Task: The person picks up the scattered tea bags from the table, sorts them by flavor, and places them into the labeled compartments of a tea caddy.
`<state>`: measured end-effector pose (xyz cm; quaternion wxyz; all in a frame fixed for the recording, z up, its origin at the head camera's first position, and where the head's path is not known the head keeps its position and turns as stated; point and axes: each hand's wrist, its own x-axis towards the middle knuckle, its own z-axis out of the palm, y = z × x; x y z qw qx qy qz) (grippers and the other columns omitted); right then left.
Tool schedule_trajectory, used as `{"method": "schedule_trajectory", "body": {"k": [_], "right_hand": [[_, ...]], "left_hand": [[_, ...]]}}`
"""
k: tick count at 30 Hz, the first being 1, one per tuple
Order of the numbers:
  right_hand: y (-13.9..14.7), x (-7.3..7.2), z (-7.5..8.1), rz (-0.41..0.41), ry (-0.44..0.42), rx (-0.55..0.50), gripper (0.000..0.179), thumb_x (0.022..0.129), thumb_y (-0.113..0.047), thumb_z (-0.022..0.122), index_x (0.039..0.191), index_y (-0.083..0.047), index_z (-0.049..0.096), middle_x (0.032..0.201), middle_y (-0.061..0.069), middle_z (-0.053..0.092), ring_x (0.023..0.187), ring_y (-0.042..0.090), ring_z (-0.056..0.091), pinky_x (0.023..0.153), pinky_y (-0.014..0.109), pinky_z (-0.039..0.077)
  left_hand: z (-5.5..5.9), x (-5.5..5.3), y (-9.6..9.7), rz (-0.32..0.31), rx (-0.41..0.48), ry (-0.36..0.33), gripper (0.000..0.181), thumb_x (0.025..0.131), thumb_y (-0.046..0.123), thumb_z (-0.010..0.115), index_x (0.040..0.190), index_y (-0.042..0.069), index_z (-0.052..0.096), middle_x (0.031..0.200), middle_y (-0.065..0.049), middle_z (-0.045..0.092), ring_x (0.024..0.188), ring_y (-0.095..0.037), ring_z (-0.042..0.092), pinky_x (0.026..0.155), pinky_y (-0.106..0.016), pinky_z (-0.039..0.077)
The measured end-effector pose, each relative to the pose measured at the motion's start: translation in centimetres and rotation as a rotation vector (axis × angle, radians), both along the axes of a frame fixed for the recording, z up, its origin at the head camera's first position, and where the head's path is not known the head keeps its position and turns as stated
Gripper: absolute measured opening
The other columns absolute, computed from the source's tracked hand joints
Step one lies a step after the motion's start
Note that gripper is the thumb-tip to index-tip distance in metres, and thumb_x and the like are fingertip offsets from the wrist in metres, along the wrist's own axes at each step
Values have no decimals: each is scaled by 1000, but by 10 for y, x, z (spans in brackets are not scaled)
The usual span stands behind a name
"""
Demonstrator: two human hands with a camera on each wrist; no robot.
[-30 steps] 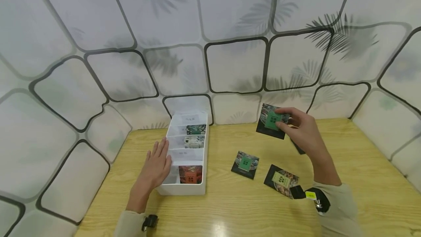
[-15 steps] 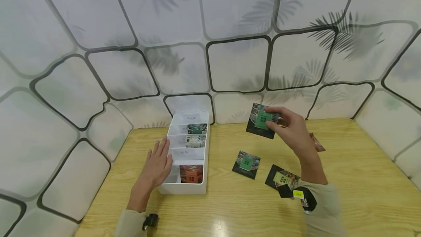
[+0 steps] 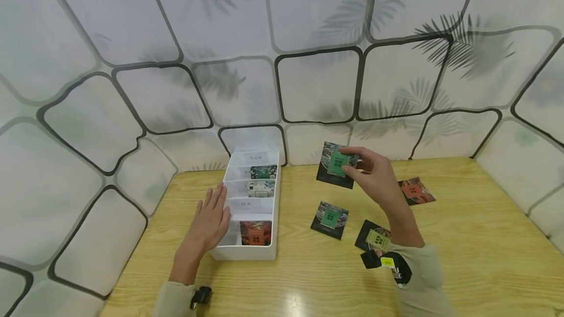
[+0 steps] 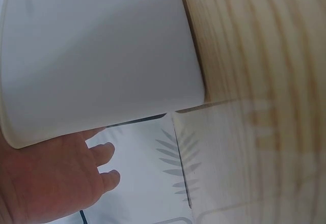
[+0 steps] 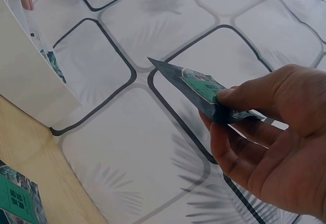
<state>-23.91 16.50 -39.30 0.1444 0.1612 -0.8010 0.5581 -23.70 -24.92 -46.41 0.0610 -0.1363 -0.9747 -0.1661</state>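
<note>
Between thumb and fingers my right hand (image 3: 372, 175) pinches a dark square packet (image 3: 331, 180) with a green label, held up above the table. The right wrist view shows the same packet (image 5: 196, 94) tilted, the thumb on its label. My left hand (image 3: 208, 221) rests with straight fingers along the left side of a white divided box (image 3: 244, 253). In the left wrist view that hand (image 4: 56, 178) lies against the box wall (image 4: 102, 61). Inside the box stand a red packet (image 3: 255, 233), a pale packet (image 3: 261, 189) and a dark green packet (image 3: 263, 172) in separate compartments.
On the wooden table (image 3: 299, 278) lie a green-labelled packet (image 3: 329, 220), a yellow-green-labelled packet (image 3: 372, 237) partly under the right wrist strap, and a red-labelled packet (image 3: 416, 191). A patterned curtain-like wall (image 3: 317, 87) rises behind the table.
My right hand has moved left with the green-labelled packet, toward the box. The red-labelled packet behind it has come into full view. My left hand has stayed in place.
</note>
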Motion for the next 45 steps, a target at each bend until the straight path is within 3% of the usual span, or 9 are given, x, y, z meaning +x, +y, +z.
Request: {"method": "schedule_trajectory", "body": {"k": [7,15,20,24,33,39,45], "right_hand": [[-12,-4,-2,32,27,-19,35,107,-7,54,140,-11,62,139,10,60,83,21,61,58,30,43],[-25,-3,-7,13,91,-97,30,103,-5,62,133,-7,66,136,11,63,96,15,69,73,23,56],[-36,-3,-11,33,124,-207,29,100,-2,65,129,-2,66,131,15,64,94,14,69,74,29,60],[-48,-3,-12,30,139,-246,29,98,0,67,127,-1,66,125,15,65,94,21,70,74,27,60],[-70,-2,-16,-8,155,-214,25,97,-6,70,122,-5,71,118,11,69,95,24,69,72,32,61],[-80,-2,-20,3,157,-216,26,96,-1,71,122,-4,71,117,13,69,95,28,69,71,33,61],[-98,-1,-25,33,151,-226,28,93,3,72,121,-4,71,117,12,70,94,29,70,69,23,58]], "left_hand": [[0,0,-2,2,-2,6,57,110,19,32,161,-6,21,169,-20,15,154,-46,11,119,-68,11],[-1,-1,-1,-3,4,8,57,111,20,32,160,-6,22,169,-19,16,154,-45,11,119,-68,12],[-1,0,0,-1,-5,15,57,110,19,32,160,-6,23,169,-20,18,154,-46,12,119,-68,14],[-1,0,0,0,-4,15,56,110,18,32,160,-6,23,169,-19,17,154,-46,12,119,-68,13],[0,0,0,1,-8,20,57,110,19,33,160,-7,24,169,-20,18,154,-46,12,119,-67,13],[0,-1,0,5,-4,2,57,110,19,33,161,-5,22,170,-18,15,155,-44,10,120,-67,11],[-1,-1,-1,6,0,5,58,110,19,33,161,-5,21,169,-19,15,155,-45,10,120,-67,11]]}}
